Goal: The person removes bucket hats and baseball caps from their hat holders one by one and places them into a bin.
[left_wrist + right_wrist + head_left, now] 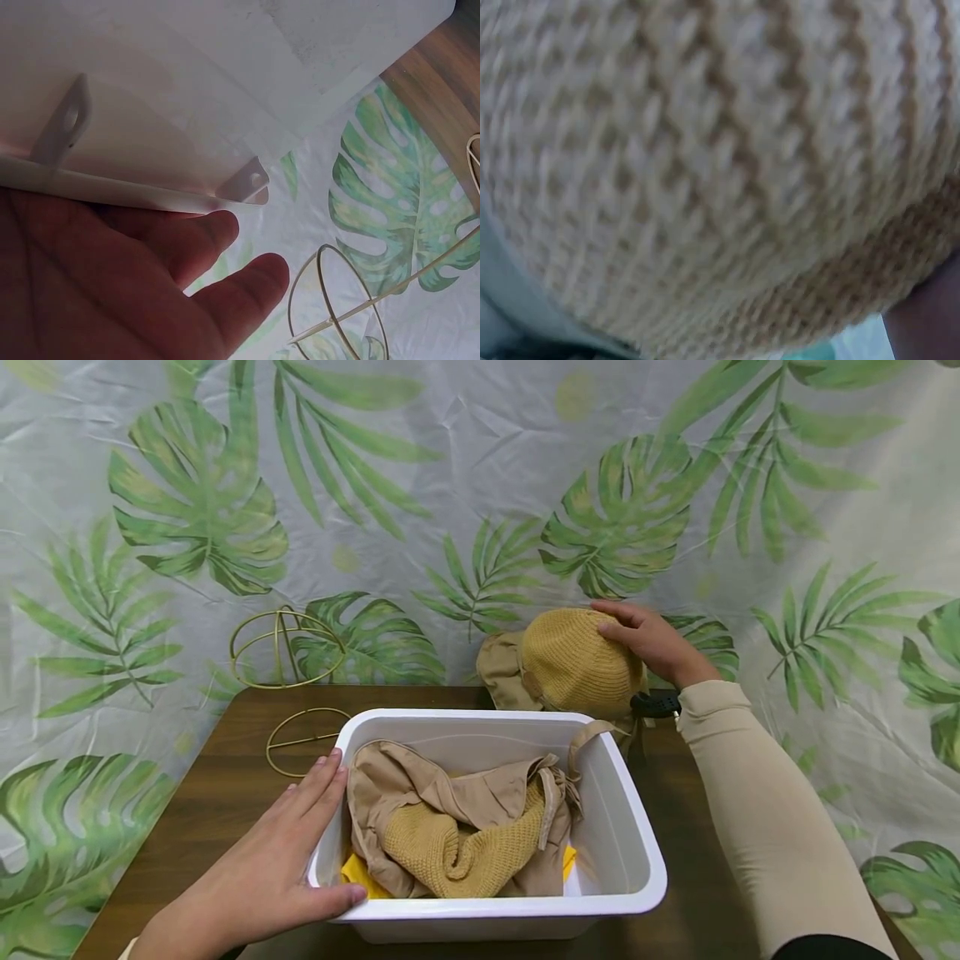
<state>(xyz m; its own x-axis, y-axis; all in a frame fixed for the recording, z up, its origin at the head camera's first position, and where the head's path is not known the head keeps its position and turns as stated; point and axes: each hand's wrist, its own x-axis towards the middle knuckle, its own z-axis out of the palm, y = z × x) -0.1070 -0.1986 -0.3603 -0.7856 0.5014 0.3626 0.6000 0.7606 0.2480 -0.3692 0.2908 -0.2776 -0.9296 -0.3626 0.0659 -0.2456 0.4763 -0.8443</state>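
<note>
At the table's back right, a tan knit hat (581,660) with a beige cloth flap (501,670) stands rounded out. My right hand (648,639) rests on its upper right side, fingers and thumb extended. Knit fabric fills most of the right wrist view. My left hand (277,852) lies along the left rim of a white plastic tub (495,906), its thumb over the front corner. In the left wrist view its fingers (247,296) touch the rim from below. Inside the tub is a second beige-and-knit hat (465,835), crumpled, its strap over the right wall.
Gold wire stands (287,647) rise at the table's back left, beyond the tub. Yellow cloth (363,877) shows under the crumpled hat. A dark wooden table (217,793) carries everything, with a leaf-patterned curtain (480,485) behind. A black strap (656,702) is at my right wrist.
</note>
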